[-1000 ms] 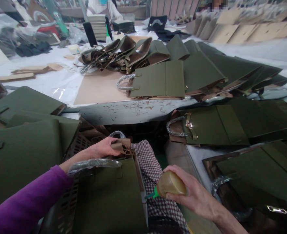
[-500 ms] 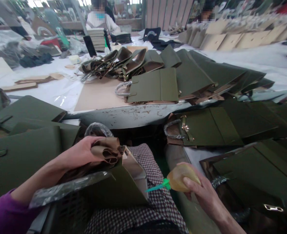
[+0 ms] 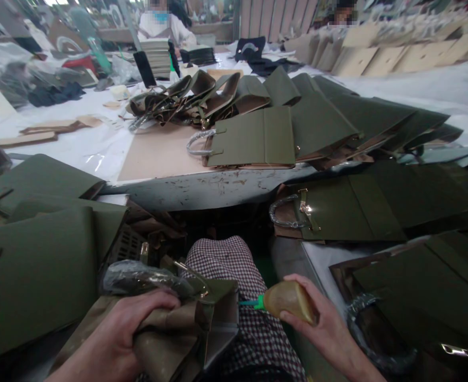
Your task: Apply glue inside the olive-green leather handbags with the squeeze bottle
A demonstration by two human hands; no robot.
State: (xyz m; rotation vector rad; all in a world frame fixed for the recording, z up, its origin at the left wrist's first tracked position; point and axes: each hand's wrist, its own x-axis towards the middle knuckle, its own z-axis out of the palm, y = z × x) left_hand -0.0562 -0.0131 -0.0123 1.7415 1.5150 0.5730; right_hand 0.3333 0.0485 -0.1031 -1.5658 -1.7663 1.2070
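Over my lap, my left hand (image 3: 132, 329) is closed on the brown lining (image 3: 170, 339) of a dark green bag (image 3: 222, 292). The bag's open edge faces right, and a plastic-wrapped handle (image 3: 142, 277) lies above my fingers. My right hand (image 3: 321, 323) grips a squeeze bottle (image 3: 292, 302) of amber-brown content. Its green cap and thin nozzle point left, with the tip at the bag's open edge. Whether the tip touches the bag, I cannot tell. Checkered cloth (image 3: 222, 254) covers my legs beneath.
Green bags lie on the table (image 3: 202, 188) ahead, with one bag (image 3: 253, 138) near its edge. More bags (image 3: 353, 207) are stacked to the right, and others (image 3: 39, 270) to the left. A perforated basket (image 3: 124, 244) stands at left. A person (image 3: 166, 29) is across the table.
The bag has been turned and lowered toward me, its lining now bunched under my left hand. The bottle has shifted slightly left and up, its nozzle now nearly level.
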